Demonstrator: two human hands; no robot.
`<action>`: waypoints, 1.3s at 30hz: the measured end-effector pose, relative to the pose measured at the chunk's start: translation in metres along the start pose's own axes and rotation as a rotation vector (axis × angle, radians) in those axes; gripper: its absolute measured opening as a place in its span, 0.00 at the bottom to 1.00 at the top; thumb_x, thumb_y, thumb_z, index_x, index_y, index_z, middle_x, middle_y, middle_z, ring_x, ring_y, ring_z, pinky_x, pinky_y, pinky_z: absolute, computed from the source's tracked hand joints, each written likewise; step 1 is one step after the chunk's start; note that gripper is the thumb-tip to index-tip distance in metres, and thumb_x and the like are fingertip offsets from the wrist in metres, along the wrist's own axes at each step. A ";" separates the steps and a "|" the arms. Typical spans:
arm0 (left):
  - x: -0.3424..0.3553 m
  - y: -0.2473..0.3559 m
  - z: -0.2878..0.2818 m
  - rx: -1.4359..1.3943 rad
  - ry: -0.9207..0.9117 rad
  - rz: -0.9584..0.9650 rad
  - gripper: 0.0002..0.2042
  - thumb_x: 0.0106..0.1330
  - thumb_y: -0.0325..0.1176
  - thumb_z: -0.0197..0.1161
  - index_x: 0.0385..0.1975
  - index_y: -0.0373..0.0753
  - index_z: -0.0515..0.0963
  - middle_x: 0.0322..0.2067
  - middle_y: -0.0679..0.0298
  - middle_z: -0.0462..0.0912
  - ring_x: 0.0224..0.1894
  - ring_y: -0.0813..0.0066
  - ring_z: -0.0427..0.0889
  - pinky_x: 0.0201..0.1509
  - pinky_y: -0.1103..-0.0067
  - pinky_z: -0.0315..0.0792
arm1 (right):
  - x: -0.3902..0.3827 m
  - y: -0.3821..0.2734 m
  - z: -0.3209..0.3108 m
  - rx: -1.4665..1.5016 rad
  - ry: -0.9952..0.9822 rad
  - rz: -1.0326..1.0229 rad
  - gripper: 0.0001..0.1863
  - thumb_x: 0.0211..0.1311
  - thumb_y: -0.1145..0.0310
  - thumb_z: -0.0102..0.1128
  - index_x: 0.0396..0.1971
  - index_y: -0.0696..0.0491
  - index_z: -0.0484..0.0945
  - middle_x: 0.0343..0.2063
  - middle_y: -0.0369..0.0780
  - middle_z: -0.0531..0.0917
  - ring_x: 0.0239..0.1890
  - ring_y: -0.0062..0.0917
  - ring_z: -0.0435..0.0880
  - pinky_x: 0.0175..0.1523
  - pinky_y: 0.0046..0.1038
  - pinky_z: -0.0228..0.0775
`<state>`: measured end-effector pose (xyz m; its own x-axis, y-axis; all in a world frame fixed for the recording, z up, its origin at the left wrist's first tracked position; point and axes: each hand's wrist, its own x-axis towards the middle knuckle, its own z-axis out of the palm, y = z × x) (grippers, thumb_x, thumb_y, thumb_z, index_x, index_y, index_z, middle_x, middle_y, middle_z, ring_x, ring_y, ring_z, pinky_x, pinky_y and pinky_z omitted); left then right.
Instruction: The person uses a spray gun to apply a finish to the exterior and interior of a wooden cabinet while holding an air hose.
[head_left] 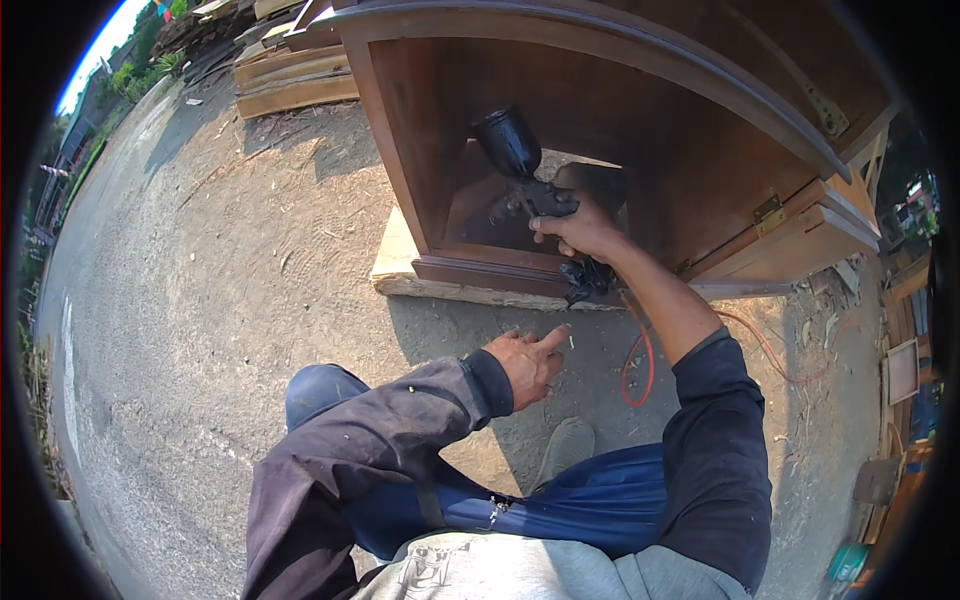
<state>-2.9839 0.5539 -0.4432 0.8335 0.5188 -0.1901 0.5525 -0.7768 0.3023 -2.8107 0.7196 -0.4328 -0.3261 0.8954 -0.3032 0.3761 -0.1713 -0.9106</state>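
Note:
My right hand (585, 228) is wrapped round the handle of a spray gun (548, 199) and holds it inside the opening of a brown wooden cabinet (400, 150). The gun's dark cup (508, 143) sits on top, tilted toward the upper left. Black wrapping (587, 280) hangs at the gun's lower end, beneath my wrist. Over the ground in front of the cabinet is my left hand (522, 368), fingers partly curled. A short white stick, apparently a cigarette (571, 342), shows at its fingertips; the grip on it is partly hidden.
An orange-red hose (650, 372) loops across the ground on the right. The cabinet rests on a rough wooden plank (400, 262), with a hinged door (790, 245) swung out at the right. Stacked timber (295, 80) lies behind at the left. My shoe (568, 450) is below my left hand.

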 end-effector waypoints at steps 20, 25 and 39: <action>0.009 -0.003 0.018 -0.039 -0.032 0.000 0.22 0.63 0.42 0.66 0.51 0.32 0.77 0.66 0.51 0.59 0.54 0.55 0.80 0.57 0.60 0.76 | -0.031 -0.101 -0.042 0.624 0.007 -0.807 0.13 0.65 0.74 0.62 0.48 0.59 0.78 0.38 0.44 0.85 0.38 0.28 0.85 0.21 0.19 0.67; 0.013 0.003 0.016 -0.010 -0.094 -0.008 0.25 0.63 0.43 0.66 0.54 0.32 0.75 0.67 0.51 0.58 0.54 0.57 0.80 0.57 0.62 0.76 | -0.035 -0.083 -0.037 0.456 0.031 -0.672 0.13 0.64 0.73 0.64 0.47 0.60 0.79 0.36 0.43 0.85 0.34 0.23 0.85 0.21 0.18 0.66; 0.016 0.014 0.015 -0.002 -0.027 0.044 0.24 0.62 0.43 0.66 0.52 0.32 0.76 0.65 0.53 0.61 0.52 0.58 0.80 0.56 0.63 0.77 | -0.010 0.022 0.007 0.054 -0.014 -0.089 0.14 0.63 0.68 0.67 0.45 0.57 0.79 0.26 0.39 0.85 0.14 0.13 0.69 0.18 0.22 0.60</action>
<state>-2.9626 0.5455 -0.4564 0.8570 0.4743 -0.2014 0.5151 -0.7979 0.3130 -2.8049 0.7044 -0.4520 -0.3684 0.9022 -0.2242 0.2984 -0.1137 -0.9477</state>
